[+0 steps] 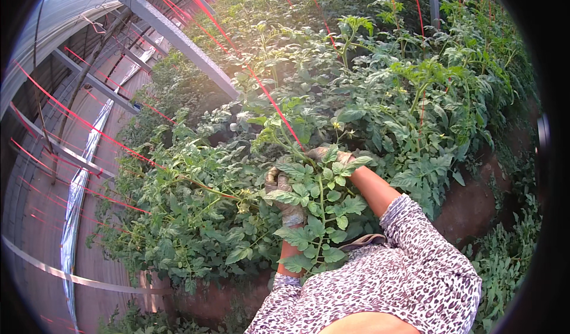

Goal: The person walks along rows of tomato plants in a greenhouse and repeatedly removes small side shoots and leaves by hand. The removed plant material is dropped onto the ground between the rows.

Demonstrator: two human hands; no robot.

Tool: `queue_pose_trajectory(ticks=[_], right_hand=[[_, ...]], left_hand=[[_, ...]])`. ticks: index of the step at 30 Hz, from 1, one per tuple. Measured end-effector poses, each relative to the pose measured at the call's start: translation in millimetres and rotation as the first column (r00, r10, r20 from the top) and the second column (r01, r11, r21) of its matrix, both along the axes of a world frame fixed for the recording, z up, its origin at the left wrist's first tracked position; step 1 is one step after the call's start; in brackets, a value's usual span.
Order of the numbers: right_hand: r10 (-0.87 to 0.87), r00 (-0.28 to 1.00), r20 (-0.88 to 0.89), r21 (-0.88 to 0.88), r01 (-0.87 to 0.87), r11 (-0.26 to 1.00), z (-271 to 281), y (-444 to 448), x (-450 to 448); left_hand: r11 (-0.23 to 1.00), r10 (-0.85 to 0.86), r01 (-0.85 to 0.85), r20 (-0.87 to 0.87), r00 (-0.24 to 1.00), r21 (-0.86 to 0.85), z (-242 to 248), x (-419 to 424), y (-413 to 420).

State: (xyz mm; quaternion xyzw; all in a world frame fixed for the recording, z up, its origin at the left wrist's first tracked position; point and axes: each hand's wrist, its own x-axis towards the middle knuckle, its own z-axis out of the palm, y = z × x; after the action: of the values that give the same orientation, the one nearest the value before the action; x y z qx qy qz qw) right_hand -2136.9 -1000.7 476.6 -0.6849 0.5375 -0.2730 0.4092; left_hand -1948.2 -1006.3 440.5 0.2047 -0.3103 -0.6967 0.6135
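Both hands wear soiled, light-coloured work gloves and reach in among tomato plants. My left hand (284,193) is at the left side of a leafy tomato stem (322,196), its fingers bent upward near the leaves; whether it grips anything cannot be told. My right hand (329,155) lies across the upper part of the plant, beside the low end of a taut red twine (277,107); leaves cover part of its fingers, so its hold is unclear. Small yellow tomato flowers (336,125) stand just above my right hand.
Dense tomato foliage (191,227) surrounds the hands. A grey post (178,40) slants down from upper left. More red twines (89,122) cross the left side, over a floor with a silvery strip (75,209). Bare soil (467,200) shows at right.
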Motion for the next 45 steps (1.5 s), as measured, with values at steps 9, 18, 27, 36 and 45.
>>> queue_pose_trajectory(ticks=[9,18,27,36,45], right_hand=[[0.202,0.968,-0.151,-0.053,-0.212,0.976,-17,-3,21],[0.16,0.799,0.58,-0.004,-0.193,0.981,-40,28,31],[-0.156,0.025,0.987,0.158,-0.092,0.983,-85,76,17],[-0.288,0.632,0.719,0.124,0.291,0.949,-52,41,-33],[-0.225,0.946,0.233,-0.078,0.248,0.966,-28,17,-30]], left_hand=[[0.874,-0.483,0.458,0.17,0.859,0.164,56,30,-34],[0.981,-0.184,0.185,0.027,0.983,-0.063,13,51,59],[0.43,0.484,0.761,0.835,0.261,-0.486,131,-64,29],[0.934,0.094,0.095,0.492,0.866,-0.346,123,-42,-8],[0.948,-0.314,0.282,0.55,0.774,0.145,76,-50,-61]])
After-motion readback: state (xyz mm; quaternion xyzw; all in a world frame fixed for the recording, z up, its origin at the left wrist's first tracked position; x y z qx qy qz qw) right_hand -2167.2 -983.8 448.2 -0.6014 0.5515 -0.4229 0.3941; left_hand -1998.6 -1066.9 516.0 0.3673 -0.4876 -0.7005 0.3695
